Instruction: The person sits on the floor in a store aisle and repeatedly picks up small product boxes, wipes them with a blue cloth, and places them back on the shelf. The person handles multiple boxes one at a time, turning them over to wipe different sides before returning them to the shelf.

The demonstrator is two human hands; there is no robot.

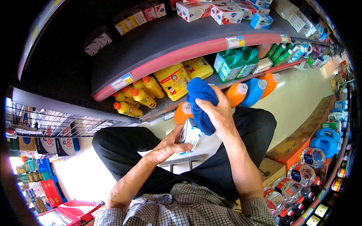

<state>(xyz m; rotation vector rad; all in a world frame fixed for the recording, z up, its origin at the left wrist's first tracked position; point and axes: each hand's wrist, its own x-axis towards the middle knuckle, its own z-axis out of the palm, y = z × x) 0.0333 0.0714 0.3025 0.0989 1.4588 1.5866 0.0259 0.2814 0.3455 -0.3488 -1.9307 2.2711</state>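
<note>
Between my knees, my left hand (169,145) holds a small white-and-blue printed carton (193,136), tilted, with the thumb on its near side. A bunched blue cloth (201,106) is gripped in my right hand (219,115), thumb on top and most fingers hidden behind it. The cloth's lower end overlaps the carton's upper right edge; whether the two touch, I cannot tell. Just beyond, an orange bottle (183,113) with a pale cap is partly covered by the cloth and carton.
Ahead, a dark shelf (169,36) with a red edge carries soap cartons (195,12). Below it stand yellow bottles (144,96), yellow jugs (174,82) and green bottles (233,66). Orange and blue bottles (251,91) stand before the shelf. Large clear bottles (287,188) line my right.
</note>
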